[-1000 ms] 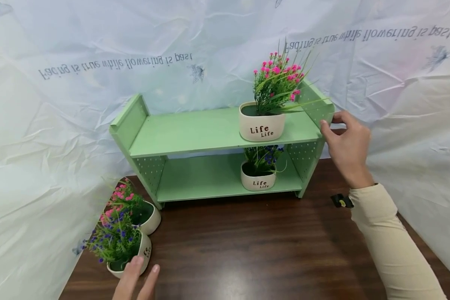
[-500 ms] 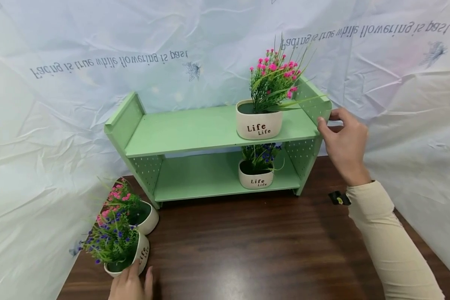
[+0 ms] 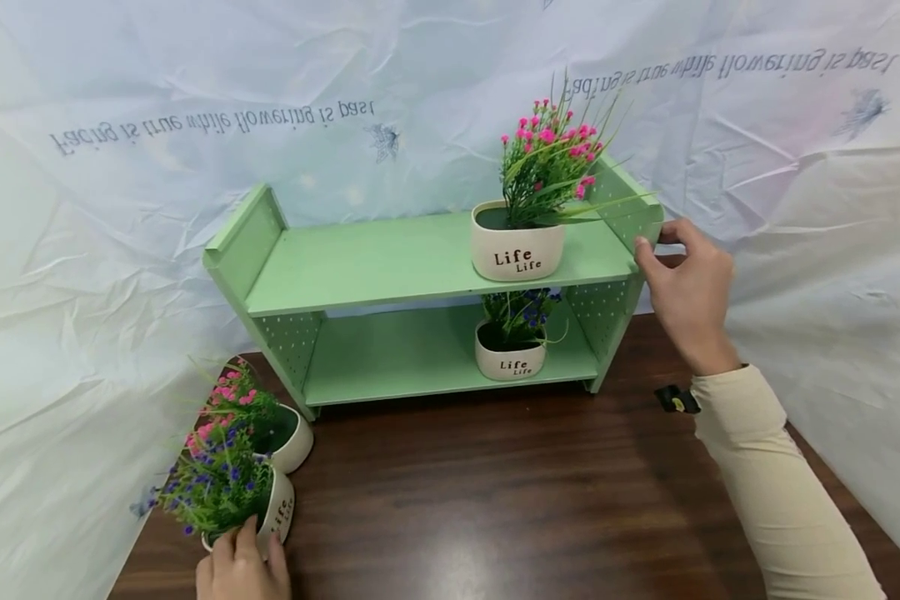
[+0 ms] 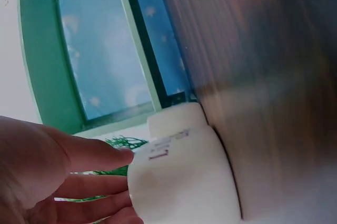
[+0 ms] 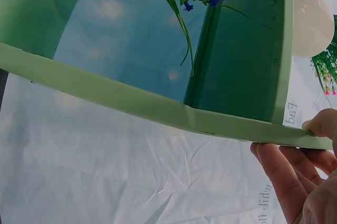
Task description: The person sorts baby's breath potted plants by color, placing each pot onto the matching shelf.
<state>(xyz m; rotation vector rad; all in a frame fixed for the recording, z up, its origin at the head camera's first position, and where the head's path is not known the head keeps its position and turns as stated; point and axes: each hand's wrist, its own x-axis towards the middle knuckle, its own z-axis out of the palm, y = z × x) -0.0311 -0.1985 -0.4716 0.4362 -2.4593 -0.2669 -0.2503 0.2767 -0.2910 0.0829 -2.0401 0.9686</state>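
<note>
At the lower left in the head view, my left hand (image 3: 242, 571) pinches the near rim of a cream flower pot (image 3: 285, 500) with purple flowers and "Life" lettering. In the left wrist view the thumb (image 4: 113, 155) and fingers meet at the rim of this pot (image 4: 181, 182), which stands on the table. My right hand (image 3: 692, 292) grips the right side panel of a green two-tier shelf (image 3: 360, 258), thumb on the inner face and fingers outside, as the right wrist view shows.
A pink-flowered pot (image 3: 294, 446) stands right behind the purple one, beside the shelf's left leg. Another pink-flowered pot (image 3: 517, 250) sits on the upper tier, and a purple-flowered pot (image 3: 510, 358) on the lower. Printed cloth (image 3: 435, 75) hangs behind the brown table (image 3: 450, 500).
My left hand has moved in to the purple-flowered pot, its fingers going from straight above it to bent over its rim. My right hand keeps its hold on the shelf.
</note>
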